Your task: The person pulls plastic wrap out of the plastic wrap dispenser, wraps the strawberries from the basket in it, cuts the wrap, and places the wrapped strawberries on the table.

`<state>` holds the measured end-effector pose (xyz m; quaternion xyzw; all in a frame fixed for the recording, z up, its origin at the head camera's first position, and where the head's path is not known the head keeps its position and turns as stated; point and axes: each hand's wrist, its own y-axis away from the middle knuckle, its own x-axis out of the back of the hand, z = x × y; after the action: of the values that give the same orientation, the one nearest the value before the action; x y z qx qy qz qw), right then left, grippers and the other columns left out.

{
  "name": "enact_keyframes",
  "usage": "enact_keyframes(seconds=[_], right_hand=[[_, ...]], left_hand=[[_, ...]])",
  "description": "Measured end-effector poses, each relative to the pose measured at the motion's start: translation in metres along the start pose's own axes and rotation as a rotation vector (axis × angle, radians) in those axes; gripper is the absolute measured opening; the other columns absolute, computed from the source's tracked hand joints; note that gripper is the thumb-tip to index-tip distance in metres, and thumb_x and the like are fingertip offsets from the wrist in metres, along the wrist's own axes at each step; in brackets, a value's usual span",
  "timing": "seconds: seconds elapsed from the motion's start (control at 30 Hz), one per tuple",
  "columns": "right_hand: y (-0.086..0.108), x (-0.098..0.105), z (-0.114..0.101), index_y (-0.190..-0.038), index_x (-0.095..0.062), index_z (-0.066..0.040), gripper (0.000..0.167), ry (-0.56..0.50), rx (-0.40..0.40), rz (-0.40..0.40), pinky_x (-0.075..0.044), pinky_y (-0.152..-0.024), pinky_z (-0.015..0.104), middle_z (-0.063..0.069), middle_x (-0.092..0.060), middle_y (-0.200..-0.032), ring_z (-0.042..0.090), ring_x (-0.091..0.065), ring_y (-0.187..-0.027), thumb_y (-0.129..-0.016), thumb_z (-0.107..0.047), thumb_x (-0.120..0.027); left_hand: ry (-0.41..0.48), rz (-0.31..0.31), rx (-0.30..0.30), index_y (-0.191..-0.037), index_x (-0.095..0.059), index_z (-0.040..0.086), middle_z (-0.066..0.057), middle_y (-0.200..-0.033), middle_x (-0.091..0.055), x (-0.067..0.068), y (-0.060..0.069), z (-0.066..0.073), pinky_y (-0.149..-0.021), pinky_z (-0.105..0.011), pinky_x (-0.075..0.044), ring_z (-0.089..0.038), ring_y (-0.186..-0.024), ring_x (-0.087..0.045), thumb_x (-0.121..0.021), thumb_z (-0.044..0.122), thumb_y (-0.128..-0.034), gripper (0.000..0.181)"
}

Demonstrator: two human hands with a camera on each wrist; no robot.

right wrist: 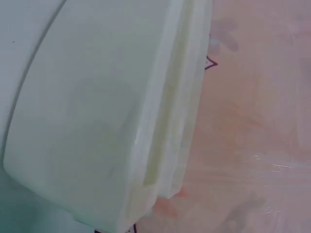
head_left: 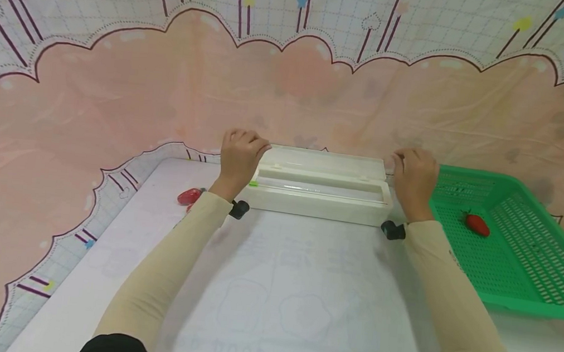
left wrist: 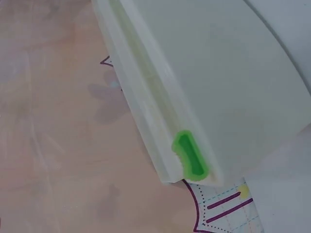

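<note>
A long white cling film box (head_left: pixel 316 206) stands with its lid (head_left: pixel 328 162) folded back, showing the roll (head_left: pixel 318 187) inside. At its left end sits a green slide cutter (left wrist: pixel 191 156). My left hand (head_left: pixel 241 158) is beside the lid's left corner, fingers curled in a pinch. Mirroring it, my right hand (head_left: pixel 415 179) pinches at the right corner. Both appear to hold the near-invisible edge of the cling film; the film itself hardly shows. Neither wrist view includes fingers, only the box's long face and its rail (right wrist: pixel 167 111).
Right of the box is a green plastic basket (head_left: pixel 527 306) with one strawberry (head_left: pixel 477 224) in it. Red strawberries (head_left: pixel 190 196) lie on the left, partly behind the left forearm. White paper-like sheeting (head_left: pixel 282 288) covers the near surface, over a patterned tablecloth (head_left: pixel 132 101).
</note>
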<state>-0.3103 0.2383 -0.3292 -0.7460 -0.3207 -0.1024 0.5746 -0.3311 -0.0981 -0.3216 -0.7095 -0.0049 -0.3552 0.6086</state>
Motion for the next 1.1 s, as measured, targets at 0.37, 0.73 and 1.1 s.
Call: enact_keyframes(seconds=[0.37,0.73,1.1], right_hand=[[-0.014,0.005,-0.003,-0.094,-0.068,0.004,0.020,-0.066,-0.004,0.053,-0.036,-0.089,0.055,0.021,-0.066,-0.097,0.039,-0.056,-0.097,-0.091,-0.015,-0.061],[-0.021,0.015,-0.008,-0.096,-0.068,0.003,0.025,-0.113,-0.020,0.072,-0.034,-0.093,0.053,0.020,-0.066,-0.099,0.037,-0.055,-0.100,-0.092,-0.019,-0.058],[-0.024,0.021,-0.013,-0.090,-0.068,0.006,0.028,-0.155,0.012,0.218,-0.036,-0.087,0.052,0.022,-0.064,-0.089,0.039,-0.055,-0.093,-0.093,-0.020,-0.058]], left_hand=[[0.012,0.018,0.034,-0.085,-0.074,0.010,-0.005,-0.082,-0.069,0.005,-0.012,0.000,-0.089,-0.041,-0.043,-0.025,-0.084,-0.062,-0.064,0.026,-0.0862,0.019],[-0.024,0.069,0.020,-0.086,-0.075,0.010,-0.006,-0.080,-0.068,0.015,-0.020,0.004,-0.088,-0.041,-0.043,-0.025,-0.082,-0.062,-0.064,0.026,-0.0863,0.019],[-0.017,0.164,0.017,-0.085,-0.075,0.008,-0.007,-0.079,-0.069,0.025,-0.027,0.009,-0.084,-0.040,-0.046,-0.027,-0.080,-0.062,-0.064,0.027,-0.0875,0.021]])
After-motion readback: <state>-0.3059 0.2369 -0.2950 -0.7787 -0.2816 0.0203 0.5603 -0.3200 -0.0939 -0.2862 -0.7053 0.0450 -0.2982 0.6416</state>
